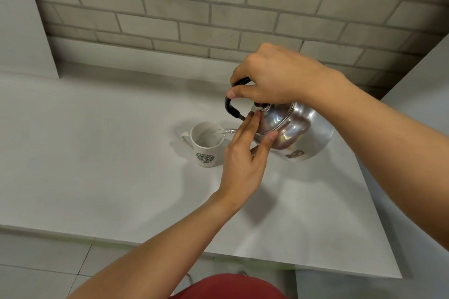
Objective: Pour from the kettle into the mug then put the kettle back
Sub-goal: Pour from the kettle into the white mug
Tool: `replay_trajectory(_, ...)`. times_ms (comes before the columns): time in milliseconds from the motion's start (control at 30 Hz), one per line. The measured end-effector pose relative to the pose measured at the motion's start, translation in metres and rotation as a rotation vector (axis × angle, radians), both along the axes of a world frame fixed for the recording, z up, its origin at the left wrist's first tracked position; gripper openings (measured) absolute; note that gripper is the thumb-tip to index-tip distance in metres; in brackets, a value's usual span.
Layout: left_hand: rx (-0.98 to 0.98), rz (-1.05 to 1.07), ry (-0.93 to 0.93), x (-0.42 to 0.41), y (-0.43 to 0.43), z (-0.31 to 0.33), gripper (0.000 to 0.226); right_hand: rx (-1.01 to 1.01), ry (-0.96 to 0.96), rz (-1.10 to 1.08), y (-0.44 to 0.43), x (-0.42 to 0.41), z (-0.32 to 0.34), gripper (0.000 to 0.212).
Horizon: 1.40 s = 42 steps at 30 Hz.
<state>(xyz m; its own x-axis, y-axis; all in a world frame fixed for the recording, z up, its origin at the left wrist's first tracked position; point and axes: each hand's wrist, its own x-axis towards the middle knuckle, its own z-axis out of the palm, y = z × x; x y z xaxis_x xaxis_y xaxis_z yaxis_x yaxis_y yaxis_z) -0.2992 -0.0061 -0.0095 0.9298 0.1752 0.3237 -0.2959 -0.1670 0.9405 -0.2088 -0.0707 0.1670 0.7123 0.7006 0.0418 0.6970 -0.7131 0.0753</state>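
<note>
A shiny steel kettle (300, 130) hangs tilted to the left above the white counter (97, 153). My right hand (274, 75) is closed around its black handle. Flat fingers of my left hand (243, 155) press on the kettle's lid, the thumb resting on the body. A clear stream of water runs from the hidden spout into a white mug (206, 144) with a green logo. The mug stands upright on the counter just left of the kettle, its handle turned to the left, with water inside.
A brick wall (218, 7) rises behind the counter. A white panel (21, 26) stands at the far left and another white surface (425, 85) at the right. The counter's front edge runs across the bottom, above a tiled floor.
</note>
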Motion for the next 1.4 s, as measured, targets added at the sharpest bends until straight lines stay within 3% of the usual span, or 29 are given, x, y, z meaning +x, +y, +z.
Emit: replay_trajectory(1400,-0.154,-0.028,-0.008,-0.002,-0.004,0.011,0.057,-0.092,0.012,0.008,0.014,0.002,0.013,0.036)
